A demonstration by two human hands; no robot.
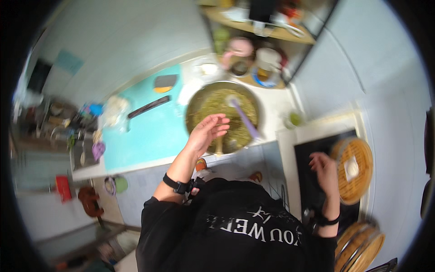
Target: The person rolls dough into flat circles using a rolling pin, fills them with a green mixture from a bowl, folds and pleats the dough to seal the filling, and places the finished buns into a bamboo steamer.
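My left hand (209, 131) is over the near side of a large metal bowl (193, 102), its fingers loosely curled and nothing visible in them. Chopped green filling (217, 102) fills the bowl. A purple-handled spoon (245, 119) leans in it, and a pale yellowish handle (219, 146) shows at the near rim. Off to the right, my right hand (324, 170) appears empty, though blurred, at the left edge of a round bamboo steamer basket (365, 180). One white dough bun (353, 168) lies on a paper square inside that basket, which rests on a black cooktop (307, 176).
On the turquoise mat (146, 139) are a dark stick-like tool (149, 107), a dough scraper (165, 82) and a plastic bag with pale contents (116, 110). More bamboo steamers (360, 248) stand lower right. A shelf (231, 18) with containers rises behind the bowl. A green-filled cup (294, 119) sits near the cooktop.
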